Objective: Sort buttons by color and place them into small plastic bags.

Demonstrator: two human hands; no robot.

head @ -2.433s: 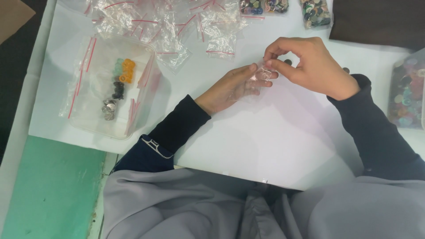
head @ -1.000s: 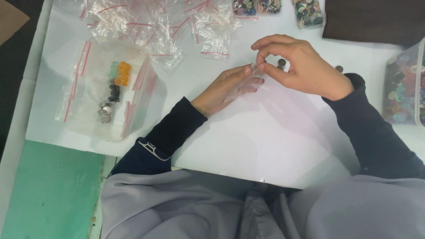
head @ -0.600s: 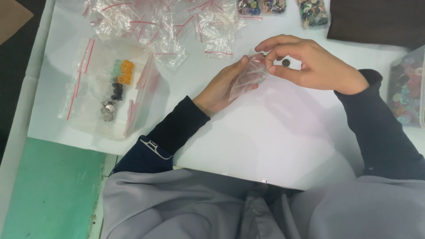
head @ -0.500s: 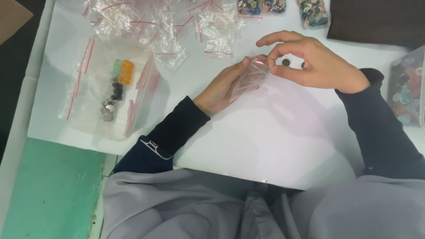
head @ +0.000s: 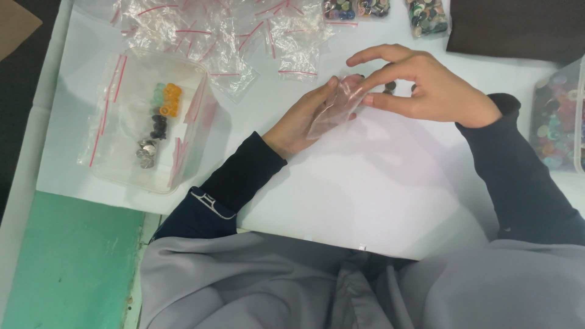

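A big white table (head: 365,201) holds everything. On its left side sits a clear plastic box (head: 152,122) with little orange, green, black and silver buttons inside. A pile of empty little clear bags (head: 225,30) lies at the top. The left hand (head: 304,119) lies palm up on the table and holds a small clear bag (head: 336,105) with its fingers curled around it. The right hand (head: 426,85) touches the top of that bag with thumb and finger pinched, other fingers spread. Small dark buttons (head: 390,87) lie just under the right hand.
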